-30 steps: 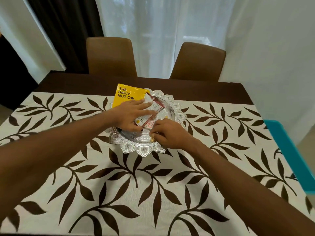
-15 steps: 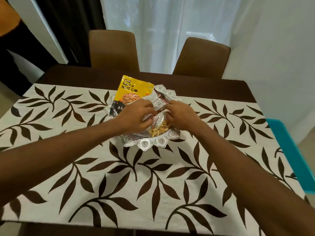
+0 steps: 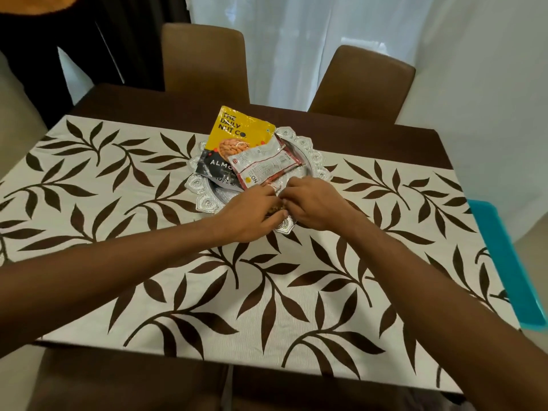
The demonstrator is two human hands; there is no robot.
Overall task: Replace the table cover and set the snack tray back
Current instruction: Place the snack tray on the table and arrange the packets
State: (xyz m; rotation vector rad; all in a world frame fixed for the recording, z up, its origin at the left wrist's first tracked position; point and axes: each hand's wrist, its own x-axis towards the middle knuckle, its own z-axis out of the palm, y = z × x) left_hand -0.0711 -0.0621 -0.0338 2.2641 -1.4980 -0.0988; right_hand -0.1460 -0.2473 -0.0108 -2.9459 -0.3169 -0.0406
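Both arms reach straight out over the table, and my left hand [image 3: 252, 215] and right hand [image 3: 314, 206] meet fingertip to fingertip over the near rim of the silver snack tray [image 3: 315, 149]. Fingers on both are curled in, with something brownish tucked between them, but honestly I can't tell if either one has hold of anything. The tray sits on the leaf-print table cover [image 3: 207, 292], toward the far middle, with a yellow nut pouch [image 3: 237, 132] and a white and red packet [image 3: 267, 164] leaning in it. The cover lies flat, and the dark table [image 3: 385, 137] shows along the far edge. Two brown chairs [image 3: 204, 57] stand behind, then a white curtain [image 3: 296, 40]. A teal bin [image 3: 510, 262] is off to my right.
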